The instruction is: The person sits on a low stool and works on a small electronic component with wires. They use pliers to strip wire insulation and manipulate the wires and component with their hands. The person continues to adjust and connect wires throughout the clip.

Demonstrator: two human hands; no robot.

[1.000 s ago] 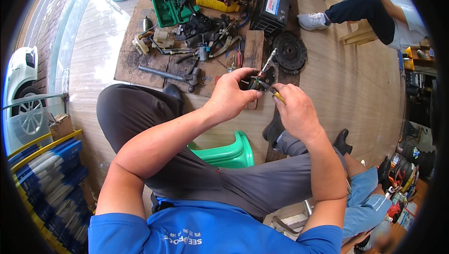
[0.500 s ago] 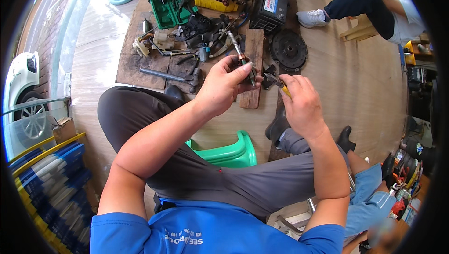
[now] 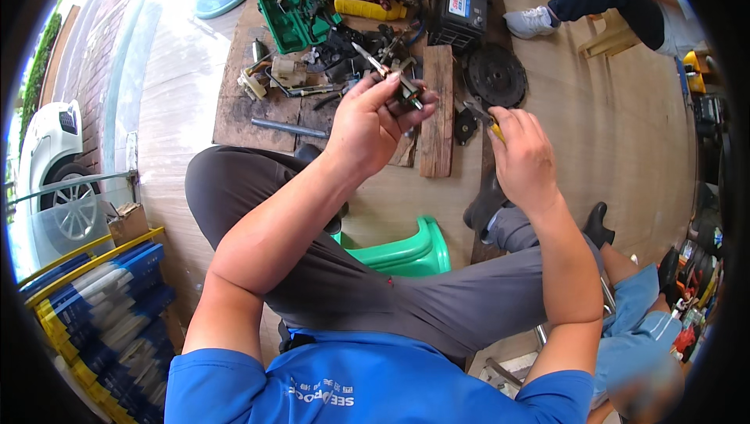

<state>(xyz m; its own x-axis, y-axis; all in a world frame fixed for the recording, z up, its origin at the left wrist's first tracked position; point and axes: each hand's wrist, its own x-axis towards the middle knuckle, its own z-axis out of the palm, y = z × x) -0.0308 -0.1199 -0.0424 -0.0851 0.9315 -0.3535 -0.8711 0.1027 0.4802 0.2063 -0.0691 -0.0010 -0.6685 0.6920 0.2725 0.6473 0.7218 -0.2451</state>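
Observation:
In my left hand (image 3: 361, 123), thumb and fingers close round a small motor armature (image 3: 408, 94) with a copper-coloured band and a dark body. Its long metal shaft slants up and to the left, and the other end shows green near my fingertips. My right hand (image 3: 527, 154) grips yellow-handled pliers (image 3: 498, 132), their metal jaws pointing up-left toward the armature but apart from it. A wooden plank (image 3: 437, 131) lies on the floor below and between the hands. A small dark flat part (image 3: 466, 128) rests under the pliers.
Beyond my hands stand a car battery (image 3: 459, 14), a yellow tray (image 3: 367, 6) of reddish parts and a green tool case (image 3: 287, 21). A round black disc (image 3: 497, 75) and a hammer-like metal bar (image 3: 289, 127) lie nearby. A green stool (image 3: 410, 252) is between my legs. Other people sit at the right.
My left hand has turned the armature, so its shaft leans further left. The gap between armature and pliers has widened. The whole view has shifted slightly.

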